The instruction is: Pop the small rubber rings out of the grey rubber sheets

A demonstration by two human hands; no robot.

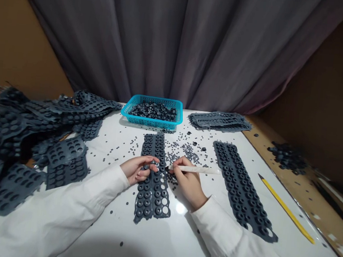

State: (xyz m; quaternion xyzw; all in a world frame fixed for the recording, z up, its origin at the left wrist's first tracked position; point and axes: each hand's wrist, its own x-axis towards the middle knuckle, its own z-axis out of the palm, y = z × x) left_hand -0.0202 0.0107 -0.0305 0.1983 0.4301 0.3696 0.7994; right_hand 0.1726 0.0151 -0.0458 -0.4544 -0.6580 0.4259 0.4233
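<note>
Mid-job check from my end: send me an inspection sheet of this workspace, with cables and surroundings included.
Surface: glossy white tabletop, strewn with tiny dark discs.
Job's things: dark grey moulded sheet of ringed studs between the hands, with several holes along its right side; slim white pen-like tool.
Clutter: heaped dark grey sheets at left; turquoise plastic basket of small dark parts; stacked flat grey sheets; second studded strip; yellow pencil-like stick.
Hands: right hand grips the tool; left hand is over the sheet, its grip unclear.
Cables: nothing seen that is clearly one.
Surroundings: grey curtain behind; brown panel at left.
</note>
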